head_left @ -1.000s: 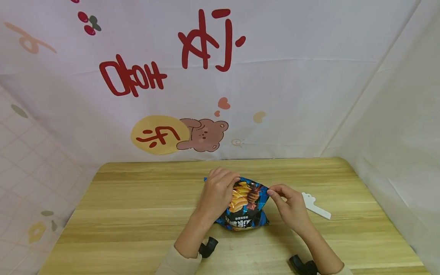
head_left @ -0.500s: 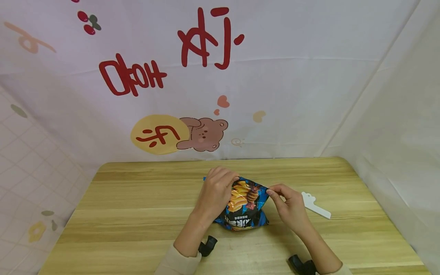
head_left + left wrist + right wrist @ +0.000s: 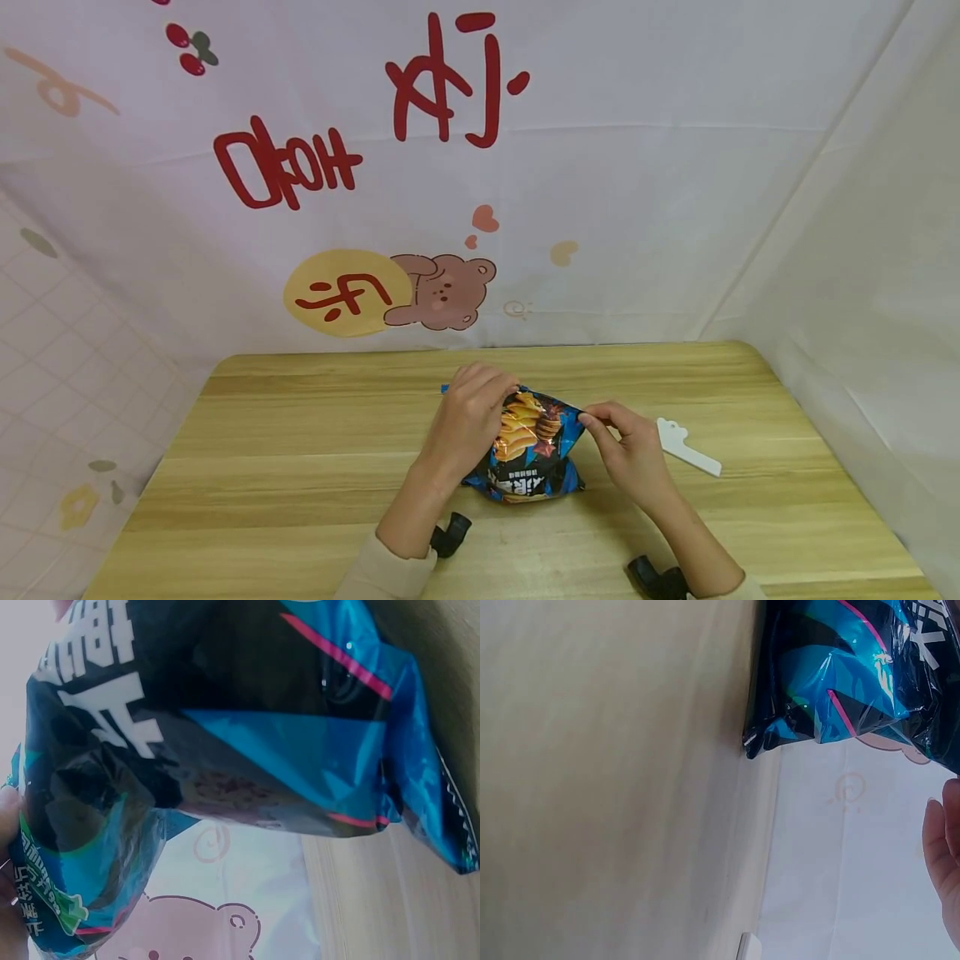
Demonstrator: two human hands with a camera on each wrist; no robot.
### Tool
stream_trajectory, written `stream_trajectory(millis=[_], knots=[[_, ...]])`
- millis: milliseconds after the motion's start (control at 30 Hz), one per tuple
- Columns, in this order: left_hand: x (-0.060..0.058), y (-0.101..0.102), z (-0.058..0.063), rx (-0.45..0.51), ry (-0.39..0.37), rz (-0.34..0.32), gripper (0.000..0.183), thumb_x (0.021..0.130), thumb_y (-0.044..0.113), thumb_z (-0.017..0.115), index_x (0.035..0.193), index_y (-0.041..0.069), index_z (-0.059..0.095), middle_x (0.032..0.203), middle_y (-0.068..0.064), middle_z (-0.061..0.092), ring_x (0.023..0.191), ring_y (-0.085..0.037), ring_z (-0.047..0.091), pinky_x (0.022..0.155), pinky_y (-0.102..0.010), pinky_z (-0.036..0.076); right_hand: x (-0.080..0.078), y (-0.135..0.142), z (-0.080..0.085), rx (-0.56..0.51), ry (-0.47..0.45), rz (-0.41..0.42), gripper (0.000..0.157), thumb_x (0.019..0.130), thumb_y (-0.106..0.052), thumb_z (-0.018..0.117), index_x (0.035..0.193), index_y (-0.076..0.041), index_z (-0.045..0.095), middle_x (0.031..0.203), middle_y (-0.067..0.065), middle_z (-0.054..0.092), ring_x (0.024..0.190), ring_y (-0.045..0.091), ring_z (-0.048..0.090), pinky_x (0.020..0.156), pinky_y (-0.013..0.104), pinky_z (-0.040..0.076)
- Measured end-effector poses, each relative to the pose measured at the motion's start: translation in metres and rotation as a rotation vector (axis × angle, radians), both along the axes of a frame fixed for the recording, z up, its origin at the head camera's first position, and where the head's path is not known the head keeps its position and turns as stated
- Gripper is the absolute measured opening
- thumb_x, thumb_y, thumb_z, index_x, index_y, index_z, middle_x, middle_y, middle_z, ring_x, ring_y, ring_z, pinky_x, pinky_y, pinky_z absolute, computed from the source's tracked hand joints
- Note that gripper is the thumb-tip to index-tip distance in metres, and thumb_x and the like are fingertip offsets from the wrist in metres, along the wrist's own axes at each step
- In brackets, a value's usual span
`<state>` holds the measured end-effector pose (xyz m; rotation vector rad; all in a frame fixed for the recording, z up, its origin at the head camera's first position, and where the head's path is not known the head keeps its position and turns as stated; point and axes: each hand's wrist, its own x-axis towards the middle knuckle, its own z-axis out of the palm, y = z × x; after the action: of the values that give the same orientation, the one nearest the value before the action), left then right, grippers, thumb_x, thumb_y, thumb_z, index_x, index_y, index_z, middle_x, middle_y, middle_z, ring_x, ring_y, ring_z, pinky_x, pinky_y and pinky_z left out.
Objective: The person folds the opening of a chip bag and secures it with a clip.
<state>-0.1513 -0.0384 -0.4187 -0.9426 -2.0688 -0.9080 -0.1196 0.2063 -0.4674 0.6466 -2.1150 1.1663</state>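
A blue and black snack bag [image 3: 525, 442] with pictures of chips on it stands on the wooden table, its printed text upside down in the head view. My left hand [image 3: 468, 417] grips the left part of its upper edge and covers that side. At the upper right corner, my right hand [image 3: 626, 446] pinches the edge between thumb and fingers. The left wrist view shows the bag [image 3: 277, 750] close up, with fingertips [image 3: 7, 821] at the left border. In the right wrist view, part of my right hand [image 3: 946, 859] appears below the bag [image 3: 832, 682].
Right of my right hand lies a flat white piece [image 3: 690, 450] with a scalloped end and a straight bar. Black fittings sit by the left wrist [image 3: 452, 535] and right wrist [image 3: 656, 577]. A printed white cloth [image 3: 637, 208] rises behind the table [image 3: 300, 467].
Both hands keep the same hold on the bag. Hands and bag appear slightly farther left, while the head view itself has also shifted a little.
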Motion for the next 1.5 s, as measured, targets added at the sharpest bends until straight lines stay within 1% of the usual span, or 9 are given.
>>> stream_trajectory(millis=[133, 233, 400, 567, 700, 933, 1067, 1267, 1500], knots=[[-0.001, 0.001, 0.000, 0.015, -0.005, -0.016, 0.011, 0.091, -0.007, 0.076, 0.097, 0.002, 0.078, 0.095, -0.006, 0.076, 0.090, -0.021, 0.068, 0.086, -0.032, 0.056, -0.002, 0.002, -0.001, 0.008, 0.006, -0.007, 0.034, 0.078, 0.025, 0.075, 0.092, -0.006, 0.076, 0.085, 0.005, 0.075, 0.078, 0.013, 0.071, 0.075, 0.012, 0.052], [-0.001, 0.001, 0.001, 0.017, -0.023, -0.032, 0.017, 0.092, -0.013, 0.071, 0.098, 0.001, 0.079, 0.096, -0.007, 0.076, 0.092, -0.021, 0.068, 0.089, -0.030, 0.056, -0.003, 0.004, -0.003, 0.009, 0.013, -0.015, 0.035, 0.077, 0.026, 0.076, 0.092, -0.006, 0.077, 0.084, 0.006, 0.076, 0.077, 0.013, 0.071, 0.075, 0.011, 0.052], [0.000, 0.001, 0.002, 0.010, -0.060, -0.049, 0.030, 0.089, -0.022, 0.063, 0.101, 0.000, 0.079, 0.099, -0.007, 0.076, 0.095, -0.021, 0.069, 0.094, -0.029, 0.055, -0.004, 0.006, -0.001, 0.008, 0.011, -0.024, 0.034, 0.077, 0.024, 0.077, 0.094, -0.006, 0.079, 0.084, 0.006, 0.075, 0.077, 0.011, 0.069, 0.074, 0.011, 0.051], [-0.001, 0.000, 0.003, 0.012, -0.088, -0.067, 0.031, 0.089, -0.022, 0.062, 0.103, 0.000, 0.079, 0.099, -0.007, 0.075, 0.096, -0.021, 0.068, 0.093, -0.028, 0.055, -0.004, 0.009, 0.001, 0.006, -0.022, -0.003, 0.033, 0.080, 0.023, 0.076, 0.097, -0.005, 0.081, 0.088, 0.007, 0.077, 0.081, 0.010, 0.069, 0.073, 0.011, 0.051], [-0.001, -0.001, 0.004, 0.016, -0.105, -0.083, 0.033, 0.090, -0.021, 0.060, 0.103, 0.002, 0.080, 0.098, -0.006, 0.075, 0.096, -0.020, 0.067, 0.093, -0.027, 0.054, -0.005, 0.012, 0.002, 0.003, -0.052, 0.019, 0.031, 0.081, 0.021, 0.077, 0.098, -0.004, 0.082, 0.090, 0.005, 0.078, 0.084, 0.007, 0.070, 0.072, 0.012, 0.051], [-0.001, -0.002, 0.005, 0.029, -0.110, -0.095, 0.033, 0.089, -0.021, 0.061, 0.102, 0.002, 0.081, 0.097, -0.005, 0.075, 0.095, -0.020, 0.068, 0.091, -0.026, 0.056, -0.007, 0.015, 0.003, -0.017, -0.048, 0.057, 0.034, 0.078, 0.025, 0.077, 0.100, -0.001, 0.082, 0.089, 0.007, 0.078, 0.085, 0.006, 0.070, 0.070, 0.012, 0.053], [-0.002, -0.002, 0.005, 0.031, -0.104, -0.089, 0.033, 0.088, -0.021, 0.060, 0.101, 0.001, 0.082, 0.096, -0.005, 0.075, 0.094, -0.019, 0.068, 0.091, -0.027, 0.056, -0.007, 0.015, 0.005, -0.026, -0.066, 0.065, 0.034, 0.077, 0.025, 0.077, 0.099, 0.000, 0.082, 0.090, 0.006, 0.078, 0.086, 0.007, 0.071, 0.073, 0.013, 0.054], [-0.003, -0.001, 0.005, 0.040, -0.089, -0.085, 0.033, 0.087, -0.020, 0.060, 0.098, 0.001, 0.082, 0.093, -0.006, 0.076, 0.090, -0.019, 0.068, 0.089, -0.028, 0.057, -0.003, 0.014, 0.009, -0.048, -0.162, 0.074, 0.029, 0.086, 0.017, 0.075, 0.106, -0.004, 0.081, 0.097, 0.005, 0.077, 0.089, 0.010, 0.070, 0.078, 0.015, 0.054], [-0.004, 0.000, 0.006, 0.033, -0.093, -0.086, 0.033, 0.086, -0.019, 0.061, 0.098, 0.002, 0.083, 0.094, -0.004, 0.076, 0.090, -0.018, 0.069, 0.088, -0.029, 0.057, -0.004, 0.013, 0.010, -0.041, -0.174, 0.008, 0.022, 0.092, 0.012, 0.071, 0.098, -0.007, 0.082, 0.095, 0.004, 0.078, 0.091, 0.007, 0.069, 0.078, 0.014, 0.051]])
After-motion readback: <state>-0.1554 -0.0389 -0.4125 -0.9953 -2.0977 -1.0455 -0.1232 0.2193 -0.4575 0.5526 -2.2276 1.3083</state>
